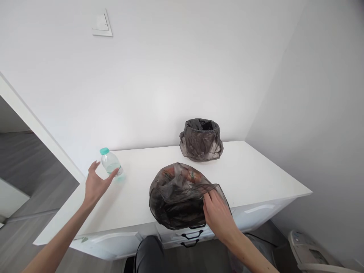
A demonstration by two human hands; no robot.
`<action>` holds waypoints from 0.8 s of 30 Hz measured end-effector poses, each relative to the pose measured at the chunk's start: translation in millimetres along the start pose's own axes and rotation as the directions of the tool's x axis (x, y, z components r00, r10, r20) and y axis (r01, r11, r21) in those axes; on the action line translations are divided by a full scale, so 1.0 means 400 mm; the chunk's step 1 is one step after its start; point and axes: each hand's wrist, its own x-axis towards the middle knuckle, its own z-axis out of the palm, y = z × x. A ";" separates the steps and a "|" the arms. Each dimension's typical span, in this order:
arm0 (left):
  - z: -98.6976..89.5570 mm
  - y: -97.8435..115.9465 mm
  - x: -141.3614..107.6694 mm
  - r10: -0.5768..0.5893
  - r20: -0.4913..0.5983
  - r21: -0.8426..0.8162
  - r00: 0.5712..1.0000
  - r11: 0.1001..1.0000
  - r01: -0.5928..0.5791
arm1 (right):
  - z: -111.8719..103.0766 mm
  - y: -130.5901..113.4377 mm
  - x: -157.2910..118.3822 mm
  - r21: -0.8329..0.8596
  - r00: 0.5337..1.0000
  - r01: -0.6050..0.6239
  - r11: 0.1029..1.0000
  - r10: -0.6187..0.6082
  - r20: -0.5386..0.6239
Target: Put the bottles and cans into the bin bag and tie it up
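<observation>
My left hand (98, 180) is beside a small clear plastic bottle (112, 162) with a turquoise cap, thumb and fingers spread apart around its near side. The bottle stands upright at the left of the white cabinet top; I cannot tell whether the thumb touches it. My right hand (214, 210) grips the rim of a dark see-through trash bag (182, 189) at the front edge. The bag's mouth gapes toward me, and reddish-orange items with green marks show through its far side. My right fingertips are partly hidden by the film.
Near the wall stands a bin lined with another dark bag (201, 140), its edge folded over the outside. The white cabinet top (256, 178) has drawers with black handles (192, 235) below its front edge. A beige appliance (309, 252) is at the lower right. A light switch (102, 23) is on the wall.
</observation>
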 end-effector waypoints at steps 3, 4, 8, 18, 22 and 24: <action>-0.006 0.091 -0.082 0.114 -0.178 0.071 0.977 0.992 -0.103 | 0.013 0.022 0.008 -0.072 0.999 -0.045 0.996 0.045 -0.013; -0.006 0.123 -0.122 0.210 -0.228 0.090 0.951 0.977 -0.195 | 0.017 0.027 0.010 -0.101 0.998 -0.058 0.993 0.057 -0.015; 0.002 0.216 -0.310 0.607 -0.028 0.024 0.794 0.795 -0.606 | 0.026 0.041 0.014 -0.202 0.996 -0.087 0.975 0.092 0.012; 0.138 0.415 -0.491 0.660 0.711 -0.300 0.243 0.597 -0.744 | 0.042 0.079 -0.038 -0.226 0.984 -0.122 0.966 0.147 0.096; 0.253 0.423 -0.462 0.582 0.706 -0.073 0.402 0.625 -0.777 | 0.026 0.066 -0.053 -0.111 0.994 -0.087 0.990 0.093 0.054; 0.297 0.415 -0.442 0.570 0.716 -0.020 0.403 0.594 -0.804 | 0.011 0.054 -0.058 -0.059 0.996 -0.076 0.995 0.078 0.036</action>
